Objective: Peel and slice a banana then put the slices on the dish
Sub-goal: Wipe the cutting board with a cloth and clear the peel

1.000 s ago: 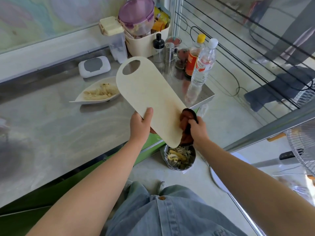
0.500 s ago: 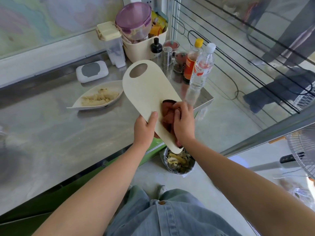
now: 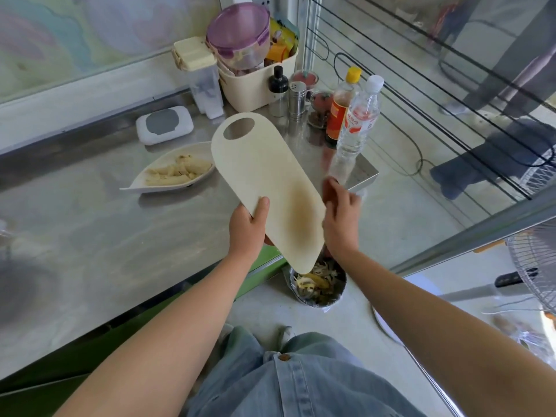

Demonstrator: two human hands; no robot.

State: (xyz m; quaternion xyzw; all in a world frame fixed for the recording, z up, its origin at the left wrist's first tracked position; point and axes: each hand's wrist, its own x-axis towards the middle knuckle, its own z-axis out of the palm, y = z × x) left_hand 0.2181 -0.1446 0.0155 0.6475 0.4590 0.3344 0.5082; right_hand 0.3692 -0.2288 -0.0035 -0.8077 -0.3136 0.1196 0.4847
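Tilted cutting board (image 3: 264, 176) gripped by left hand (image 3: 246, 230) over floor bin (image 3: 319, 300); right hand (image 3: 340, 218) at its edge, blurred, grip indeterminate. On tabletop (image 3: 90, 236), dish (image 3: 135, 186) holds banana slices (image 3: 177, 173). Red label on water bottle (image 3: 358, 121): writing unreadable.

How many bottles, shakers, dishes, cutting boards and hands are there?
Bottles: 3, yellow-capped bottle, white-capped bottle, black-capped bottle
Metal shaker: 1
Dish: 1
Cutting board: 1
Hands: 2, left hand, right hand
Total: 8
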